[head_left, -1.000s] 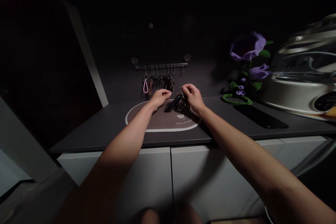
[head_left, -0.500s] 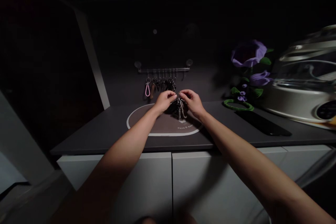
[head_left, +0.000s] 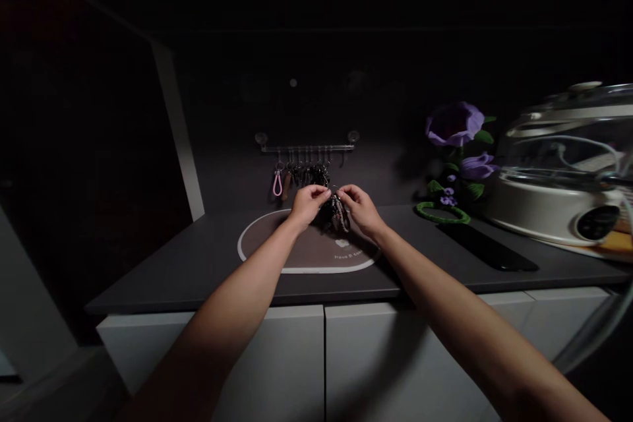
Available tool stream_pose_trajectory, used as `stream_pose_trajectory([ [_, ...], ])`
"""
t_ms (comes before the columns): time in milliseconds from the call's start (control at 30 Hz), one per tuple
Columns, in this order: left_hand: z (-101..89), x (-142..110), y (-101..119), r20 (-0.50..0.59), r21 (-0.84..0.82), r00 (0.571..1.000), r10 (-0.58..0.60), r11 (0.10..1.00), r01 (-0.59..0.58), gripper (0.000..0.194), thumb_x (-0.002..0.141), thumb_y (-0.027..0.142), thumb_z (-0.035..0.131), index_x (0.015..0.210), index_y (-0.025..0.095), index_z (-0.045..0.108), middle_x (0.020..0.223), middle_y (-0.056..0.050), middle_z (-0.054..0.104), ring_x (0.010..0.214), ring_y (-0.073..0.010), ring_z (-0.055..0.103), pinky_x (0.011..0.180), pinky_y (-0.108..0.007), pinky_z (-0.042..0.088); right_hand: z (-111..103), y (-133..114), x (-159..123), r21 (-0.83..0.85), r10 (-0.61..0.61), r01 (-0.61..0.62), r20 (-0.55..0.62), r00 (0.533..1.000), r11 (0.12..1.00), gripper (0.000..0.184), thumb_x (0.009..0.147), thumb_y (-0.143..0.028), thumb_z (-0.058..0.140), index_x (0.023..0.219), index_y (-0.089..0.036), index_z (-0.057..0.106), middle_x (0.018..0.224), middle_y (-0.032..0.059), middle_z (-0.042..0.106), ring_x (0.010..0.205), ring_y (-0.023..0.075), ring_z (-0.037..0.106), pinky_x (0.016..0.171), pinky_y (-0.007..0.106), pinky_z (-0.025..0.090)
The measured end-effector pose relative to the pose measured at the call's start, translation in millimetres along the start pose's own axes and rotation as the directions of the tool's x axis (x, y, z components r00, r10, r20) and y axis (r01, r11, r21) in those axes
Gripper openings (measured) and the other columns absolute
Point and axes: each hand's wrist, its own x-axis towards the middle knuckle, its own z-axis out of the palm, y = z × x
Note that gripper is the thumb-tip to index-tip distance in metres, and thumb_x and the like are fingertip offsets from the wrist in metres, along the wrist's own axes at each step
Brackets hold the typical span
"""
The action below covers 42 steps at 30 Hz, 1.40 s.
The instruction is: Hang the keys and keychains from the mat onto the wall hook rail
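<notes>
A bunch of keys (head_left: 339, 216), with a pale braided strap among them, hangs between my hands, low over the brown mat (head_left: 306, 247). My left hand (head_left: 306, 206) pinches at the left side of the key ring, thumb against fingers. On the other side, my right hand (head_left: 362, 208) pinches the thin ring at its top. Just behind the hands is a clear hook rail (head_left: 307, 148) on the dark wall. From it hang several dark keys (head_left: 314, 176), a pink loop strap (head_left: 277, 183) and a brown strap (head_left: 286, 186).
On the dark counter (head_left: 173, 264) to the right lie a black phone-like slab (head_left: 487, 247) and a green ring base (head_left: 442, 213) under purple flowers (head_left: 455, 125). A white appliance with a clear cover (head_left: 544, 204) stands at far right. White cupboard doors (head_left: 297, 349) are below.
The view has tilted up slightly, so everything sits lower in it. Both hands keep their pinch, and the key bunch has swung and turned a little between them.
</notes>
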Motion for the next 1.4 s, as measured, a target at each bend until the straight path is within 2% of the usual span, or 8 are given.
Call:
stream_pose_trajectory([
  [100,-0.1,1,0,0.0,0.04,0.999,0.036,0.999,-0.036,0.018,0.064,0.025,0.066,0.077,0.013,0.065,0.078,-0.004,0.066,0.071,-0.0129,0.057,0.073,-0.027,0.043,-1,-1,5,-0.085,-0.029,0.027,-0.018,0.999,0.996,0.025,0.073,-0.042,0.055,0.075,-0.017,0.052,0.068,-0.0023,0.051,0.063,0.0097,0.044,0.062,0.023,0.038],
  [233,-2.3,2,0,-0.028,0.029,0.999,0.038,0.999,-0.038,0.018,0.066,0.024,0.064,0.081,0.013,0.066,0.081,-0.005,0.067,0.072,-0.0128,0.057,0.073,-0.027,0.044,-5,-3,18,-0.164,-0.012,-0.001,-0.079,0.997,0.986,0.025,0.073,-0.042,0.051,0.075,-0.017,0.05,0.066,-0.0029,0.048,0.059,0.0096,0.042,0.058,0.023,0.036],
  [367,-5.2,5,-2,-0.126,0.027,0.992,-0.014,0.999,0.017,0.016,0.071,0.026,0.059,0.079,0.013,0.065,0.073,-0.003,0.065,0.069,-0.0122,0.056,0.069,-0.026,0.044,-13,0,43,-0.196,-0.012,-0.015,-0.138,0.99,0.98,0.025,0.073,-0.042,0.048,0.075,-0.017,0.048,0.065,-0.0031,0.048,0.06,0.0098,0.043,0.059,0.023,0.036],
  [500,-7.3,7,-4,-0.218,0.057,0.974,-0.066,0.995,0.081,0.011,0.071,0.02,0.058,0.074,0.012,0.063,0.067,-0.002,0.062,0.064,-0.0112,0.054,0.066,-0.025,0.042,-23,4,73,-0.3,-0.019,-0.038,-0.183,0.983,0.953,0.022,0.074,-0.04,0.047,0.074,-0.017,0.048,0.063,-0.0027,0.049,0.059,0.0099,0.042,0.06,0.023,0.037],
  [733,-8.8,9,-5,-0.282,0.072,0.953,-0.107,0.989,0.133,0.008,0.071,0.017,0.056,0.072,0.013,0.062,0.065,-0.002,0.061,0.062,-0.011,0.053,0.064,-0.024,0.042,-23,10,107,-0.454,-0.023,-0.102,-0.261,0.965,0.885,0.012,0.076,-0.027,0.043,0.071,-0.017,0.049,0.066,-0.0001,0.053,0.059,0.0105,0.045,0.063,0.024,0.039],
  [1100,-12.7,13,-11,-0.312,0.125,0.946,-0.095,0.982,0.139,0.008,0.07,0.019,0.057,0.069,0.014,0.063,0.064,-0.002,0.062,0.064,-0.0123,0.055,0.065,-0.025,0.043,-6,11,137,-0.581,0.007,-0.194,-0.309,0.951,0.791,0.016,0.077,-0.021,0.044,0.076,-0.013,0.059,0.078,0.0073,0.061,0.069,0.0138,0.052,0.068,0.025,0.04],
  [1400,-13.8,14,-14,-0.312,0.119,0.944,-0.107,0.981,0.15,0.008,0.07,0.019,0.057,0.068,0.014,0.063,0.063,-0.002,0.062,0.062,-0.0121,0.055,0.065,-0.026,0.043,-2,18,133,-0.655,0.018,-0.223,-0.305,0.952,0.722,0.018,0.077,-0.022,0.048,0.08,-0.013,0.064,0.085,0.0118,0.065,0.079,0.0189,0.057,0.071,0.027,0.041],
])
